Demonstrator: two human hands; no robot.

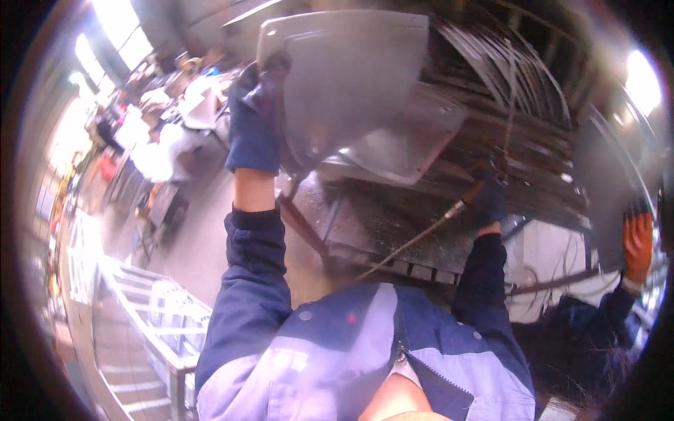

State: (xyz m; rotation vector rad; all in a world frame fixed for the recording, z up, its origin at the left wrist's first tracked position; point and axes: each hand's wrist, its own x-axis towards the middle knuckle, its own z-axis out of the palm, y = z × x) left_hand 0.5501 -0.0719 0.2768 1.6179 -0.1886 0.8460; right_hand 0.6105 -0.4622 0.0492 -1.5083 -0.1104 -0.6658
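My left hand (pixel 254 123), in a dark blue glove, grips a grey metal plate (pixel 351 70) by its left edge and holds it up on edge. The plate has rounded corners and small holes. Behind and below it lies another grey plate (pixel 418 144) on a dark slatted bench (pixel 533 168). In my right hand (pixel 489 200), also gloved, is a long thin wand (pixel 509 91) pointing up and away. A hose (pixel 414 241) with a metal fitting runs from that hand down toward my chest. The fingers of my right hand are partly lost in shadow.
Right beside me, a co-worker's orange-gloved hand (pixel 637 245) holds a large grey sheet (pixel 604 189). Several thin curved strips (pixel 491 63) lie at the bench's far side. White metal railing (pixel 140 316) stands at lower left. Cluttered tables (pixel 168 151) fill the far left.
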